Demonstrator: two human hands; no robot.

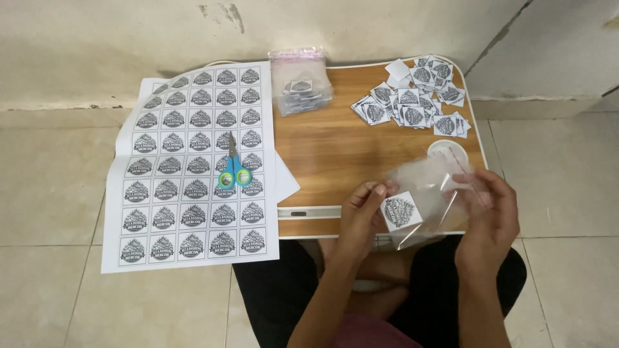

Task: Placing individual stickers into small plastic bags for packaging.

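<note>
Head view: left hand (362, 216) pinches a square printed label (401, 211) at its edge, fingers closed on it. Right hand (490, 212) grips a clear plastic bag (429, 193), holding it over the near edge of the wooden table (335, 148). Label sits at the bag's mouth. Cut labels (412, 96) piled far right; scissors (233, 169) rest on the printed sheet (193, 174).

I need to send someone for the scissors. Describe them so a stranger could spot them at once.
Look left of the small wooden table, where a big printed sheet of square labels lies on the tiled floor. The scissors lie on that sheet near its right edge, blades pointing away from the person. Their blue and green handles are the only colour on the black-and-white paper.
</note>
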